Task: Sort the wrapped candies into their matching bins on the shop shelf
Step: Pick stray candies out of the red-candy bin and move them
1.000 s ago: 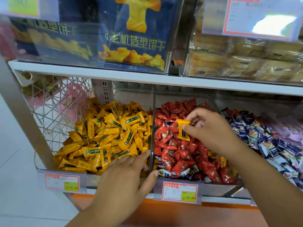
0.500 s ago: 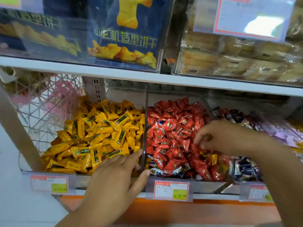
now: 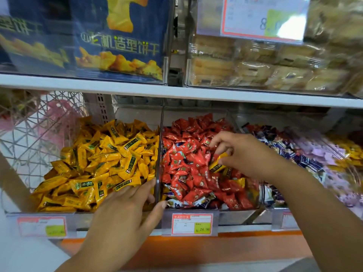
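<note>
Head view, right hand (image 3: 243,154) now pinches yellow candy (image 3: 217,166)

Left hand (image 3: 125,205) lies outstretched, fingers straight; right hand (image 3: 238,152) pinches a yellow candy (image 3: 216,165).

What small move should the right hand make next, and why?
Probably lift the yellow candy that the right hand pinches and carry it left into the yellow bin: it lies among red candies, so it is in the wrong bin.
</note>
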### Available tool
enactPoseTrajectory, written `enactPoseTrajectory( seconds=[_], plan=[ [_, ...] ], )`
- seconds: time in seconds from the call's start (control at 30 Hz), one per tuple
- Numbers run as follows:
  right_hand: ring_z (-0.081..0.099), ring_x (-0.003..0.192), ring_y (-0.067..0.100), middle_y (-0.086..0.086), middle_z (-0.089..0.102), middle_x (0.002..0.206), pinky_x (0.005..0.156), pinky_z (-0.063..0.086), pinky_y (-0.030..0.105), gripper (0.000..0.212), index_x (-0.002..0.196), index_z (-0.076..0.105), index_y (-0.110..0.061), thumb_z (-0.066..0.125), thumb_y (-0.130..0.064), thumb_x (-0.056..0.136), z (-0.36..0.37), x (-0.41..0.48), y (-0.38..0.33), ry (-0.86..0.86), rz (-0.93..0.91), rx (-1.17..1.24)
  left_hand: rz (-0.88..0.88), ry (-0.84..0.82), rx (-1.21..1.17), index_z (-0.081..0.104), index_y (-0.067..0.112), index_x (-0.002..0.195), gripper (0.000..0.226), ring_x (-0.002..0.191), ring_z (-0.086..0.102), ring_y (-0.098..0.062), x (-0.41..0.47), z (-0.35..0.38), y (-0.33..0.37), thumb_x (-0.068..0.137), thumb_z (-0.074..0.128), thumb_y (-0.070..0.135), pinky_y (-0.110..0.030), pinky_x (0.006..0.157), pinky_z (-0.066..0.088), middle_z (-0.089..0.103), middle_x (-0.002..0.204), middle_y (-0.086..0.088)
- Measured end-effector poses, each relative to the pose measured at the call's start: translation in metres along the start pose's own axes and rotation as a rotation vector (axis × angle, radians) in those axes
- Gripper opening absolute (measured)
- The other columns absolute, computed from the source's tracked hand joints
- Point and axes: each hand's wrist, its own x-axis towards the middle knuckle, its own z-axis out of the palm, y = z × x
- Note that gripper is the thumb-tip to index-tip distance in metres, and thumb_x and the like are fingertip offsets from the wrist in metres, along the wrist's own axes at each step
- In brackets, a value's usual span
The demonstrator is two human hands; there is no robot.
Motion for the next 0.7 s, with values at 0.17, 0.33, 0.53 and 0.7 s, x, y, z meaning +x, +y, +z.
enactPoseTrajectory(
  seconds=[0.17,0.33,0.53,0.7],
  plan=[
    [0.059,0.083,0.005,-0.014,0.067,0.094,0.073,0.049,0.016,0.025,0.097,0.062,-0.029,0.074,-0.012,0.083,-0.005,0.000,-0.015,0.122,-0.086,0.314,-0.001,0.010,0.001,0.070,0.019,0.109,0.052,0.061,0.059,-0.009,0.001,-0.001,0.001,0.086,0.039,0.055,-0.022,0.054,0.036,0.037,0.075,0.027],
    [0.061,0.091,-0.002,-0.015,0.061,0.110,0.083,0.054,0.028,0.030,0.107,0.061,-0.037,0.071,-0.017,0.086,0.018,0.009,-0.013,0.053,0.015,0.198,-0.005,-0.005,-0.019,0.069,0.023,0.113,0.052,0.064,0.057,-0.006,0.000,0.001,0.000,0.088,0.038,0.057,-0.021,0.056,0.036,0.037,0.077,0.030],
    [0.039,0.115,0.000,-0.018,0.043,0.125,0.091,0.033,0.019,0.055,0.133,0.047,-0.043,0.070,-0.044,0.083,0.040,0.007,-0.018,-0.145,-0.059,-0.067,0.026,0.052,0.010,0.069,0.019,0.111,0.052,0.066,0.055,-0.004,-0.001,0.004,-0.002,0.085,0.042,0.055,-0.019,0.058,0.038,0.057,0.072,0.024],
    [0.038,0.115,0.000,-0.018,0.041,0.118,0.094,0.037,0.023,0.058,0.132,0.038,-0.060,0.068,-0.048,0.084,0.048,0.007,-0.022,-0.060,-0.129,0.020,0.018,0.028,-0.019,0.069,0.019,0.114,0.053,0.066,0.059,-0.005,-0.002,0.004,-0.002,0.086,0.042,0.055,-0.021,0.058,0.041,0.057,0.074,0.024]
  ],
)
